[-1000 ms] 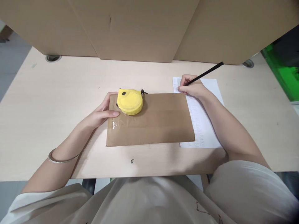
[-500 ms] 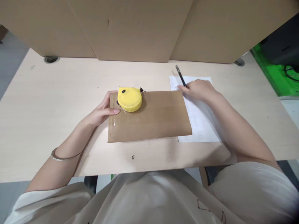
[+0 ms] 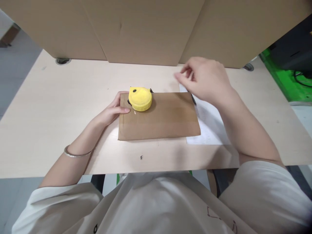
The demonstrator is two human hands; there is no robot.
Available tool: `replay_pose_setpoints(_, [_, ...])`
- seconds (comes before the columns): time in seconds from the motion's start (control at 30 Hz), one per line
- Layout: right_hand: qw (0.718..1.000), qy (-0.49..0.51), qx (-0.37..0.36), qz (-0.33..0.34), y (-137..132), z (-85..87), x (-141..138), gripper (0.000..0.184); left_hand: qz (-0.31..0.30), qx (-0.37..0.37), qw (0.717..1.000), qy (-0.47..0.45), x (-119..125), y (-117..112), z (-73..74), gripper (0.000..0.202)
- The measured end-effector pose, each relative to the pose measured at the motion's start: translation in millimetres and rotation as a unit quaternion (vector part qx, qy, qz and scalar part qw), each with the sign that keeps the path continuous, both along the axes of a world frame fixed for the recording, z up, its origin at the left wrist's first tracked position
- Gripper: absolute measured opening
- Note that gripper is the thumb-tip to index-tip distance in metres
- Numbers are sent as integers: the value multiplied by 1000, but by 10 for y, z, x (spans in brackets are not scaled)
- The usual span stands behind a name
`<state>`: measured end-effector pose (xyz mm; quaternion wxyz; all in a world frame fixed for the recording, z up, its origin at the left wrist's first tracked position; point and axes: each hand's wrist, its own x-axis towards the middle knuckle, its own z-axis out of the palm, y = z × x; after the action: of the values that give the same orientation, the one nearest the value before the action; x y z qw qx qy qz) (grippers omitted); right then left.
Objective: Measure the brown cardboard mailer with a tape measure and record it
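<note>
Taking the cardboard box (image 3: 161, 120) as my clock centre, I had tall cardboard panels (image 3: 143, 35) closing off twelve, and round cable holes (image 3: 63, 61) in the table (image 3: 44, 136) near ten and two. A green surface (image 3: 282, 76) with dark equipment showed beyond two. The printed sheet (image 3: 211, 130) lay at three to four, its left side beneath the box. A dark pen (image 3: 193, 99) sat near the box's two-o'clock corner, one end hidden from me by the right hand (image 3: 207, 79).

The box lay in front of the wearer, its long axis running nearly nine to three. On it, toward ten, rested a yellow tape measure (image 3: 140, 99), rounded side toward five, covering part of the far edge.

I saw the left hand (image 3: 112, 111) clamped on the box's nine-o'clock end, thumb on top, fingers mostly hidden behind. The right hand was raised over the sheet, fingers loosely curled and nothing visible in them; I couldn't tell whether thumb and fingertips met. A bracelet (image 3: 77, 154) circled the left wrist.
</note>
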<state>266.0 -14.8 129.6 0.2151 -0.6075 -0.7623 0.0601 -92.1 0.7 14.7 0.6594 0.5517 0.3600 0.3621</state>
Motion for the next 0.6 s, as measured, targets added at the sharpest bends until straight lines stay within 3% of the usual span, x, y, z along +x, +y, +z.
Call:
replay_pose_setpoints(0.07, [995,15,-12,102,-118,107,-412,47,1,2,1000,0,12,0,-12,72])
replay_pose_setpoints(0.13, [985,-2,-20,171,-191,69,-783,63,3,5,1000,0,29,-3,-17,71])
replay_pose_setpoints(0.2, [979,-34,-26,197,-202,-44,-1033,65,8,5,1000,1,50,-15,-2,72])
replay_pose_setpoints(0.3, [980,-53,-34,191,-174,-176,-1125,51,29,-8,1000,3,90,-49,54,76])
replay_pose_setpoints(0.43, [993,10,-53,104,-239,-119,-810,46,119,-34,992,-34,166,-75,86,56])
replay_pose_setpoints(0.6, [986,91,-32,-137,-428,-15,-131,45,268,-4,963,33,305,-102,4,20])
